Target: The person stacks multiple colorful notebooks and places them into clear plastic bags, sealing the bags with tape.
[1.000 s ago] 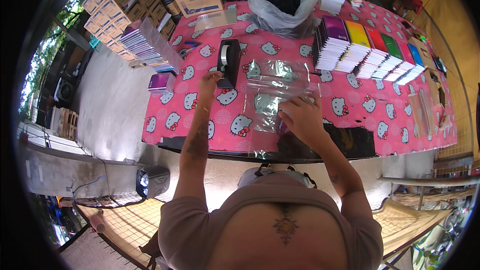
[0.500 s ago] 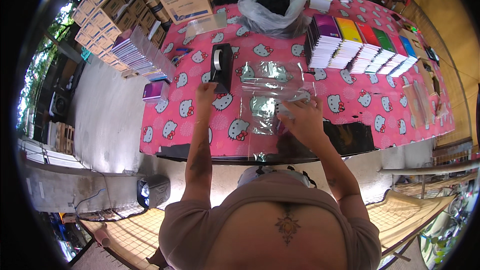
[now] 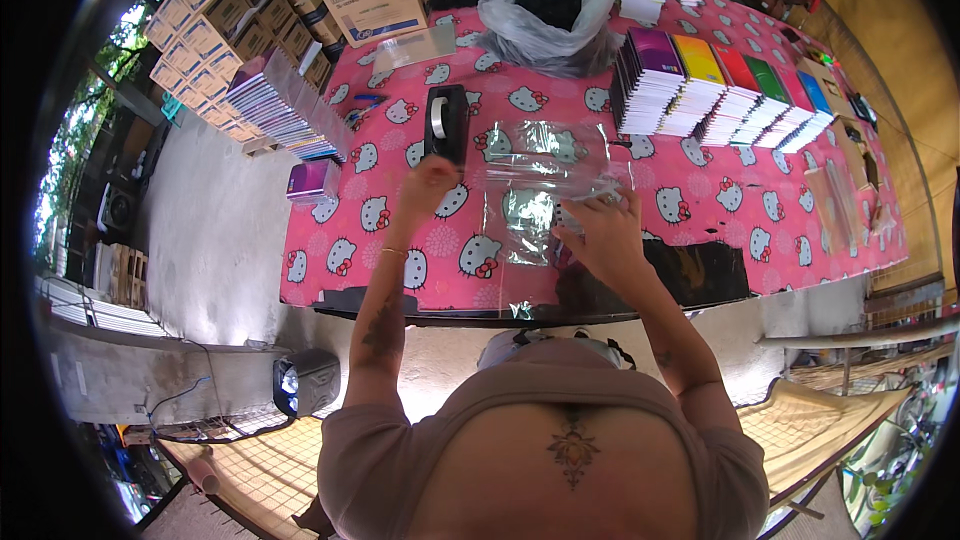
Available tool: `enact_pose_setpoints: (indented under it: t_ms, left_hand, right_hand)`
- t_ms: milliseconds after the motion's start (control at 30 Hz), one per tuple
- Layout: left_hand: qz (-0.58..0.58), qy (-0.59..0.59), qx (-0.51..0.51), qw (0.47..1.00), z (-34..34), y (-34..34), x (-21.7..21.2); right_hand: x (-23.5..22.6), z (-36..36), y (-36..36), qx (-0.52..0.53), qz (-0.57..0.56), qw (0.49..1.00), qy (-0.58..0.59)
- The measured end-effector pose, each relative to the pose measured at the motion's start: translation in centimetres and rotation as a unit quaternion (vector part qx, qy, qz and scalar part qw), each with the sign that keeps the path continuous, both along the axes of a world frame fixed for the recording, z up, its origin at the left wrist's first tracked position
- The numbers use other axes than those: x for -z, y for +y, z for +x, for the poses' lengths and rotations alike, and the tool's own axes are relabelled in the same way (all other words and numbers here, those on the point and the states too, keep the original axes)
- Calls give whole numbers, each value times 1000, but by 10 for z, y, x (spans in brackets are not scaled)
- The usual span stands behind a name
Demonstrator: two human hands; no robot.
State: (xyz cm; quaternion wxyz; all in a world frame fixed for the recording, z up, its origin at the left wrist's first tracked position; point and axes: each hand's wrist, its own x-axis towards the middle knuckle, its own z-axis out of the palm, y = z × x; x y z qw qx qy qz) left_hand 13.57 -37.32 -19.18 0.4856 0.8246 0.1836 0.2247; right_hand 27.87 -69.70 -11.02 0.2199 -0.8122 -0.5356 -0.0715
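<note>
Head view: left hand [image 3: 428, 183] reaches to the black tape dispenser [image 3: 445, 123], fingers curled at its near end, likely pinching tape, though I cannot tell. Right hand [image 3: 600, 232] presses closed fingers on a clear bag [image 3: 540, 175], pinning it flat on the pink table [image 3: 700, 202] near stacked notebooks [image 3: 715, 90].

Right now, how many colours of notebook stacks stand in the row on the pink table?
5: purple stack nearest the grey bag, then yellow, red, green and blue going right. More may be hidden behind.
</note>
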Motion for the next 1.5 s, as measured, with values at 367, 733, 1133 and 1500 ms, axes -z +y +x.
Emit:
enact_pose_setpoints:
  t_ms: [367,733,1133,1500]
  left_hand:
    - [104,-81,269,954,73,-109,-59]
    - [253,-78,280,923,113,-144,-64]
    - [-100,-68,118,986,117,-152,-19]
    - [42,-17,152,987,72,-160,-14]
  right_hand:
    - [-25,14,-7,-18,-4,1000,-11]
    - [72,81,-53,-201,19,975,88]
    - [91,88,-31,-112,222,785,567]
    - [56,104,-18,-254,158,872,388]
